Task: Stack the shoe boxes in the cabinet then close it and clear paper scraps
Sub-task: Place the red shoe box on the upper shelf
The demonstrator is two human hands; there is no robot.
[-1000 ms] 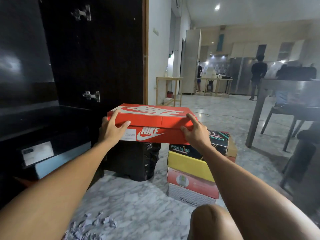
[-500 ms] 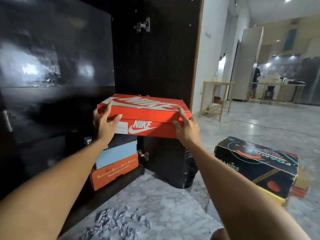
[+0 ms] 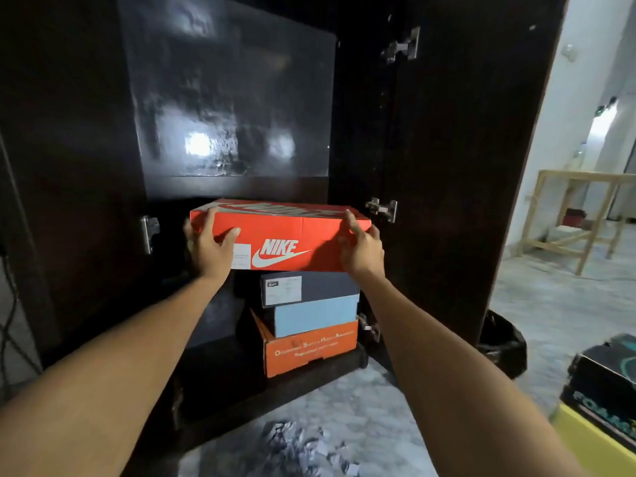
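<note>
The left hand (image 3: 210,247) grips the left end of the red rectangular cardboard shoe box with the white logo (image 3: 280,241), thumb on the front face and fingers curled over the lid edge. The box sits at the mouth of the tall dark glossy cabinet (image 3: 227,98), level, on or just above the dark navy cardboard box with a white label (image 3: 309,289); whether it rests there yet I cannot tell. Below that lies a pale blue box (image 3: 315,320), then an orange flat carton with pale lettering (image 3: 309,347) at the base.

The right hand (image 3: 363,251) clasps the box's right end, fingers over the top corner. Held at both short ends, such a box likely feels light and fairly stiff, though the lid is loose-fitting and the walls could dent under squeezing; its matte card should not slip. It overhangs the narrower boxes beneath, so centring it matters.

Further right, metal hinges (image 3: 382,208) show on the open dark door (image 3: 464,166). Torn grey paper scraps (image 3: 303,449) lie on the marbled stone floor (image 3: 550,304), and a black printed box on a yellow one (image 3: 605,383) waits at the right edge.
</note>
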